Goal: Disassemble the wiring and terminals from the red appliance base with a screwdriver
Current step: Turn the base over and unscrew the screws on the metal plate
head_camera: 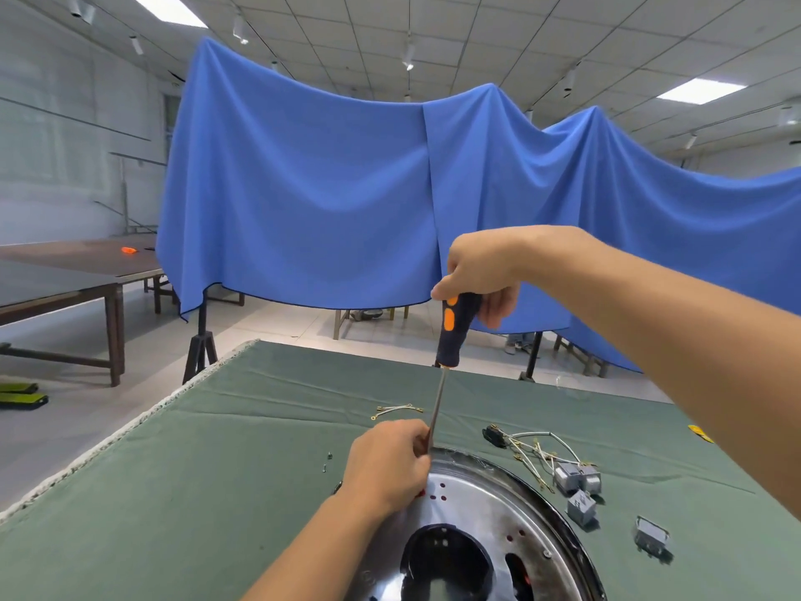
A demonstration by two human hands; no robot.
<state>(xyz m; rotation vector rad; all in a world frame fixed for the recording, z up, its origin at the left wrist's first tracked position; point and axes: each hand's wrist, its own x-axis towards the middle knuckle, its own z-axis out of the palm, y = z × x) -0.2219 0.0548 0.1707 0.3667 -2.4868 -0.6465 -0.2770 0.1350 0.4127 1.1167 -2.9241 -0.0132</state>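
The appliance base lies at the bottom centre, a shiny metal disc with small red holes and a dark opening in its middle. A screwdriver with a black and orange handle stands almost upright over the disc's far rim. My right hand grips the top of its handle. My left hand rests on the rim and pinches the lower shaft; the tip is hidden behind its fingers. A bundle of removed white wires with brass terminals lies to the right of the base.
The green table cloth holds a short wire pair, two tiny screws, several grey plastic blocks and a grey bracket. A blue drape hangs behind. Wooden tables stand at left.
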